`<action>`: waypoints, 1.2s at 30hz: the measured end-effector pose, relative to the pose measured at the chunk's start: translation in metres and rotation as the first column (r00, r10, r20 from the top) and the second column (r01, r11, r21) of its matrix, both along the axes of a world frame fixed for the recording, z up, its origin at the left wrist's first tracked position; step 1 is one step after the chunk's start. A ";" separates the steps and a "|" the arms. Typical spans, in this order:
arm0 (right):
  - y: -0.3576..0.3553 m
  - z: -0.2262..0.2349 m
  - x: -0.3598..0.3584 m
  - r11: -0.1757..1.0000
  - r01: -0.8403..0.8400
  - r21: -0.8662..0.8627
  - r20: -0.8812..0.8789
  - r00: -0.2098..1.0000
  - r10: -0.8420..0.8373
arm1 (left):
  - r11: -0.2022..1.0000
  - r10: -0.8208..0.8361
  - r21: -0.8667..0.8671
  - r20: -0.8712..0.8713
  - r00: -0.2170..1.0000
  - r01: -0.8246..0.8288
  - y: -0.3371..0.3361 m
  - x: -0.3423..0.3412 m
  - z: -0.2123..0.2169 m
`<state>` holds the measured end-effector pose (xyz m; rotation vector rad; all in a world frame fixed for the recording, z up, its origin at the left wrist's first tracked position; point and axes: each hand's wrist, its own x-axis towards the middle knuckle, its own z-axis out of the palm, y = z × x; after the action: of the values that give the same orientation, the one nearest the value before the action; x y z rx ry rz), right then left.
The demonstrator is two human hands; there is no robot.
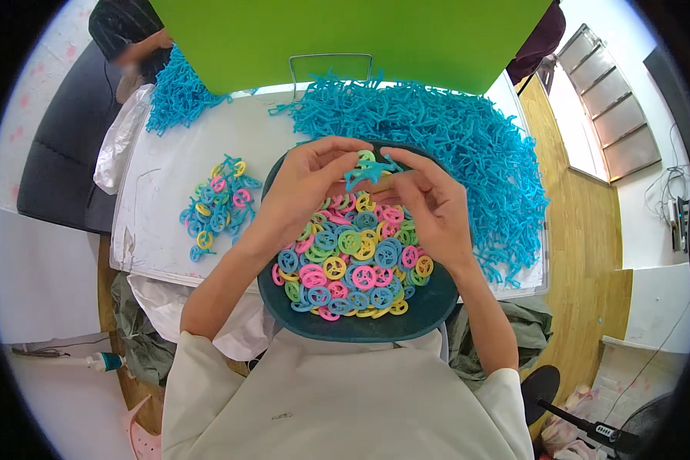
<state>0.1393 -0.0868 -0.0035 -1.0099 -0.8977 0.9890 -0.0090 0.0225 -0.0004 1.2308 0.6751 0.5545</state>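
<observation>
Both hands meet above a dark green basin (360,328) heaped with small plastic wheels (349,261) in pink, blue, yellow and green. Between thumb and forefinger, my left hand (307,184) pinches a small green wheel (366,156). A blue branched plastic piece (366,173) lies against that wheel, and the fingers of my right hand (433,203) are closed on its other side. Fingertips partly hide where wheel and piece meet. On the white table left of the basin sits a small pile of blue pieces with coloured wheels on them (221,203).
A large heap of blue branched pieces (437,146) covers the table's right side; a smaller one (176,96) lies far left. A green panel (353,38) with a wire handle (331,55) stands behind. Another person's arm (142,50) shows far left. A black stand (575,418) is lower right.
</observation>
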 end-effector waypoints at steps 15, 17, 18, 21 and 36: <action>0.008 -0.024 0.018 0.977 0.155 0.148 0.518 0.829 -0.210 | 0.221 0.225 0.845 -0.531 0.817 0.488 0.011 -0.001 -0.044; 0.005 -0.020 0.017 0.976 0.181 0.124 0.564 0.796 -0.220 | 0.267 0.201 0.863 -0.485 0.851 0.429 0.014 -0.002 -0.042; 0.003 -0.020 0.017 0.972 0.211 0.100 0.608 0.761 -0.227 | 0.314 0.177 0.874 -0.438 0.882 0.371 0.014 -0.002 -0.040; 0.002 -0.020 0.018 0.969 0.246 0.020 0.605 0.769 -0.208 | 0.760 0.192 0.649 -0.284 0.939 0.041 0.013 0.001 -0.023; 0.000 -0.014 0.016 0.982 0.129 0.138 0.733 0.653 -0.189 | 0.980 -0.029 0.192 -0.087 0.996 0.045 0.001 0.003 -0.004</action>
<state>0.1550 -0.0865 -0.0179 -1.4399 -1.4771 0.3453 -0.0058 0.0231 -0.0049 1.4529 0.6793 0.5491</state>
